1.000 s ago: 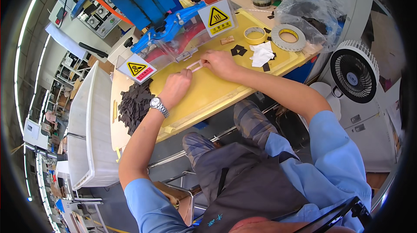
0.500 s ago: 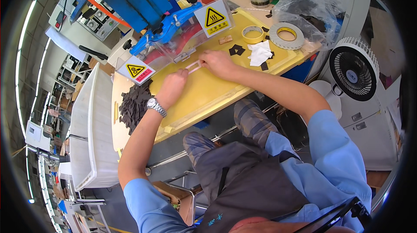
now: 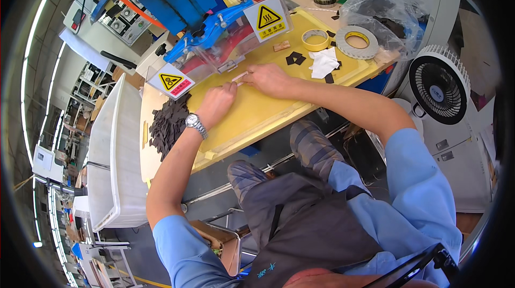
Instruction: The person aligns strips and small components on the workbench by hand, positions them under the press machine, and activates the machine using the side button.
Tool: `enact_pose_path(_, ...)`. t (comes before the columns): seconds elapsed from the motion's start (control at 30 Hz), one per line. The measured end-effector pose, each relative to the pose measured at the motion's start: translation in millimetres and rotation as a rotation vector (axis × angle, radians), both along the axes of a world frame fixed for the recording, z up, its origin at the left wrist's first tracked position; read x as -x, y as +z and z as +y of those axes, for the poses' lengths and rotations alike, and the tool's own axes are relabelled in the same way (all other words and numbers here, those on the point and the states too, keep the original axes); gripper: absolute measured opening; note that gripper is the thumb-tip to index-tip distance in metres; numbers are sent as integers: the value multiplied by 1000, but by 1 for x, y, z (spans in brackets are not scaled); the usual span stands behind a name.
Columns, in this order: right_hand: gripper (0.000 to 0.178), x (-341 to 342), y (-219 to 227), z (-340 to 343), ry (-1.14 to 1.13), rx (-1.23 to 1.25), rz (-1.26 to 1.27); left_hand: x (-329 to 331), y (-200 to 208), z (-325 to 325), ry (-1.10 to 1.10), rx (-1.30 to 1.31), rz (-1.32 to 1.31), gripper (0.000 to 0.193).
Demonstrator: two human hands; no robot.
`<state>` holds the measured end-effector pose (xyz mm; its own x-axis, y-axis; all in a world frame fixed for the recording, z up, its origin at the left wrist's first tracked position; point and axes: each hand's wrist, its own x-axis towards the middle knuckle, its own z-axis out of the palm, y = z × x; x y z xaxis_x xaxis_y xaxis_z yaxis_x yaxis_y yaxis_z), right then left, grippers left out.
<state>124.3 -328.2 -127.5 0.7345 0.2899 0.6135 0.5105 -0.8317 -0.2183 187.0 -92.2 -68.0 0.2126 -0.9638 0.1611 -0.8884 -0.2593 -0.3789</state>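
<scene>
Over the yellow mat, my left hand and my right hand are close together, fingers pinched. Between their fingertips runs a small pale pinkish strip, partly hidden by the fingers. Each hand seems to grip one end of it. Just beyond the hands stands a blue press machine with a clear guard across its front. A heap of small dark pieces lies to the left of my left hand.
Right of my hands lie a white cloth, a few dark squares, a yellow tape roll, a white tape roll and a small brown block. A clear plastic bag sits behind them. A fan stands at the right.
My hands stay over the same part of the mat. The right fingers have turned slightly and less of the pale strip shows. The whole view has shifted a little.
</scene>
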Motion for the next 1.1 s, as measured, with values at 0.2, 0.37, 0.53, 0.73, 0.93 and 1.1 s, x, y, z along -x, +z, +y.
enact_pose_path(0.2, 25, 0, 0, -1, -9, -11, 28, 0, -9, 0, 20, 85, 20, 23)
enact_pose_path(0.37, 24, -2, -4, -4, -9, -30, 13, 6, -17, -9, 115, 459, 243, 18)
enact_pose_path(0.53, 21, -2, -7, -5, -21, -64, 16, -2, -16, -15, 422, 575, 628, 17)
enact_pose_path(0.73, 15, -4, -8, -5, -168, -196, 27, -37, -17, -6, 743, 798, 1572, 21)
enact_pose_path(0.93, 9, -4, -8, -9, -178, -222, -17, -35, -16, -12, 800, 877, 1711, 21)
enact_pose_path(1.1, 6, -3, -7, -9, -140, -243, -39, -28, -8, -14, 839, 897, 1751, 22)
